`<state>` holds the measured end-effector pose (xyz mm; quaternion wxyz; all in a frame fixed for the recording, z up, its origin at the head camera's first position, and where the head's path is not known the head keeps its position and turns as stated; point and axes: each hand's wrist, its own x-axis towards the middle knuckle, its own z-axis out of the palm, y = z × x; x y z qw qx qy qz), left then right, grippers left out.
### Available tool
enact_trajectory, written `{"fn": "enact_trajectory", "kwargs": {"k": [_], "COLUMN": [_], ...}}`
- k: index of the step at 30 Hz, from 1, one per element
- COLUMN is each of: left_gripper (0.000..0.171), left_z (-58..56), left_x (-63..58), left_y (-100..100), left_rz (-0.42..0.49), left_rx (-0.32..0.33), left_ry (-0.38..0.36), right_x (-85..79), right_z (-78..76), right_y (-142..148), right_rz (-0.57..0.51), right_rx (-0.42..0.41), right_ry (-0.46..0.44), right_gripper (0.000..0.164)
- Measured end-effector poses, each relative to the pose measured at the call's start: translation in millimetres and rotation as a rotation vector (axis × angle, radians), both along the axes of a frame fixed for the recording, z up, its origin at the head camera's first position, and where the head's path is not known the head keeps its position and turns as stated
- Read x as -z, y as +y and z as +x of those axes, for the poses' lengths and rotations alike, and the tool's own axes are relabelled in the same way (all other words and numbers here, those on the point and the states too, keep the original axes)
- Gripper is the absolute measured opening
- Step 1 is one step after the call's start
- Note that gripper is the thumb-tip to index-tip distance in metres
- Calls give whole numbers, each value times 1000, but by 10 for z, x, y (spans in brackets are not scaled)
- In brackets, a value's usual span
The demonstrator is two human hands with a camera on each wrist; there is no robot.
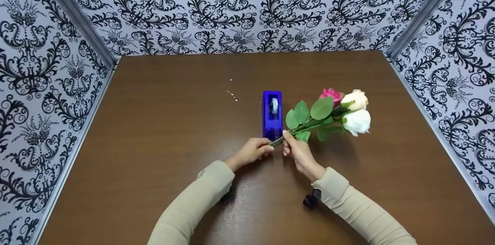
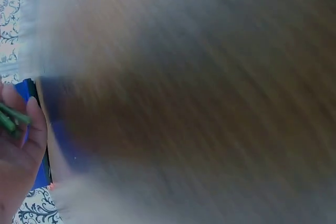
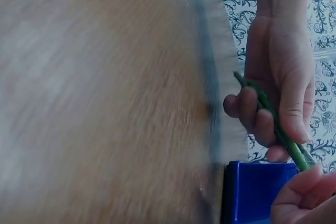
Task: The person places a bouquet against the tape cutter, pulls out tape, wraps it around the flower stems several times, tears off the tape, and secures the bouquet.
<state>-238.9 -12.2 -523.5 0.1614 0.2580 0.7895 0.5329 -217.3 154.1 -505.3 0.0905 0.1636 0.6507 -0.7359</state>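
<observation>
Three artificial roses, pink (image 1: 331, 95), cream (image 1: 355, 100) and white (image 1: 356, 122), form a bunch with green leaves (image 1: 321, 108). My right hand (image 1: 302, 156) pinches the bundled stems just below the leaves. Lower down, the fingers of my left hand (image 1: 253, 150) curl round the stem ends; in the right wrist view the green stems (image 3: 270, 111) cross that hand between thumb and fingers. A blue tape dispenser (image 1: 272, 115) with a roll of tape stands right behind the stems. The left wrist view shows cut stem ends (image 2: 13, 118) poking out of the hand.
Small white scraps (image 1: 232, 95) lie on the brown wooden table (image 1: 174, 113), left of the dispenser. Patterned black-and-white panels (image 1: 239, 9) enclose the back and both sides. A black wrist camera (image 1: 311, 198) hangs under the right cuff.
</observation>
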Motion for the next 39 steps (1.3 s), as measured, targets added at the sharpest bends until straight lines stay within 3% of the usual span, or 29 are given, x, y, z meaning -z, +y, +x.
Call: {"fn": "enact_trajectory", "kwargs": {"k": [2,5,8,12,16,22,30,35,39], "left_gripper": [22,32,33,26,24,22,23,18,15], "left_z": [-1,2,2,-19,-34,-31,-44,-41,-47], "left_x": [-14,-29,-28,0,34,31,15,-10,-19], "left_y": [-3,3,13,21,33,52,78,76,77], "left_rz": [4,35,52,66,94,114,93,84,59], "left_rx": [-8,2,-3,-38,-78,-160,-201,-232,-264], "left_ry": [-61,-211,-264,-187,-155,-95,-100,-37,39], "right_x": [13,30,36,34,48,77,96,96,83], "right_z": [-11,-25,-38,-51,-57,-63,-68,-66,-86], "right_y": [18,44,53,37,8,-3,46,28,-9], "right_rz": [-17,-84,-164,-329,-467,-401,-398,-351,-330], "right_rx": [-4,0,7,28,39,-12,-74,-31,29], "right_ry": [4,16,21,-1,-39,10,29,51,49], "right_gripper": [38,35,30,12,15,19,16,11,18]}}
